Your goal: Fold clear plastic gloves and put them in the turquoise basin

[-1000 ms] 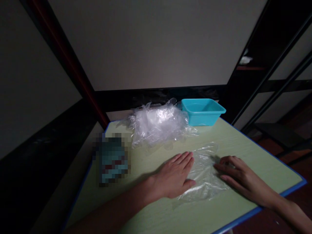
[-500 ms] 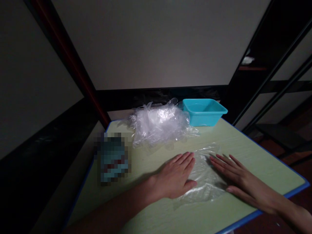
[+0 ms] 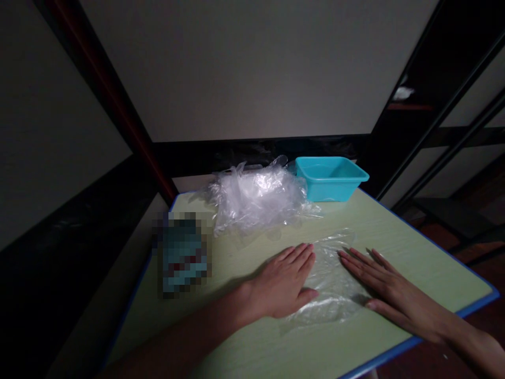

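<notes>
A thin, clear plastic sheet or bag lies spread and wrinkled on the pale green table. On its left side rests my left hand, flat with the palm down and the thumb held apart. My right hand lies over the right side of the plastic, fingers stretched out and thumb apart. Neither hand grips anything. Whether the plastic is a glove or a plain bag I cannot tell, as both hands cover part of it.
Behind my hands is a crumpled heap of clear plastic. A turquoise bin stands to the right of the heap, near the table's back edge. At the left edge sits a pixelated, greenish object. A wall panel rises behind the table.
The view has shifted very slightly. Both hands stay flat on the plastic in nearly the same places, and the other things have not moved.
</notes>
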Demonstrator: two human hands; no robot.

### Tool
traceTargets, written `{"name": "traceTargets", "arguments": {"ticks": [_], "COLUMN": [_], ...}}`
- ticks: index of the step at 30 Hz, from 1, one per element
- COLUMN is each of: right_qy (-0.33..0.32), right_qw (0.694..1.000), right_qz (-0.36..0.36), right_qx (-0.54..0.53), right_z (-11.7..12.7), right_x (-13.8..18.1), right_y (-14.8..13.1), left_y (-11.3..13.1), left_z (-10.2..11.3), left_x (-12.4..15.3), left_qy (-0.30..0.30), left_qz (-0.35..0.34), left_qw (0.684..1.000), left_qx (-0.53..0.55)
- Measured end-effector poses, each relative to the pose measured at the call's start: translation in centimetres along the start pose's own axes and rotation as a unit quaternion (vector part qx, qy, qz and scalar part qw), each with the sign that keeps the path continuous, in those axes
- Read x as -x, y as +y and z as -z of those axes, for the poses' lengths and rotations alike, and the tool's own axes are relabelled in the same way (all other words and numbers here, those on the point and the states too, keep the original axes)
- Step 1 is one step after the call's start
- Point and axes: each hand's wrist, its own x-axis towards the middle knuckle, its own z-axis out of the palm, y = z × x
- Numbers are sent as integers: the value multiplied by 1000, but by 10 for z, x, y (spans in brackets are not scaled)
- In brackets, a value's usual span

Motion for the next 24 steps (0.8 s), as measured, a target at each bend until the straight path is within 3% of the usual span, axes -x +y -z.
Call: {"name": "traceTargets", "arguments": {"ticks": [11,17,24], "right_qy": [-7,25,34], "right_qw": [999,997,994], "right_qz": [17,49,89], "right_qx": [28,53,61], "right_z": [5,11,-7], "right_x": [-5,-35,-63], "right_y": [-7,-25,-29], "left_y": [-8,-14,-14], "left_z": [7,13,13], "left_x": [10,22,23], "left_qy": [-15,-30,-29], "left_qz": [-9,-10,-6], "left_qw": [1000,999,1000], "left_qx": [9,-7,-3]}}
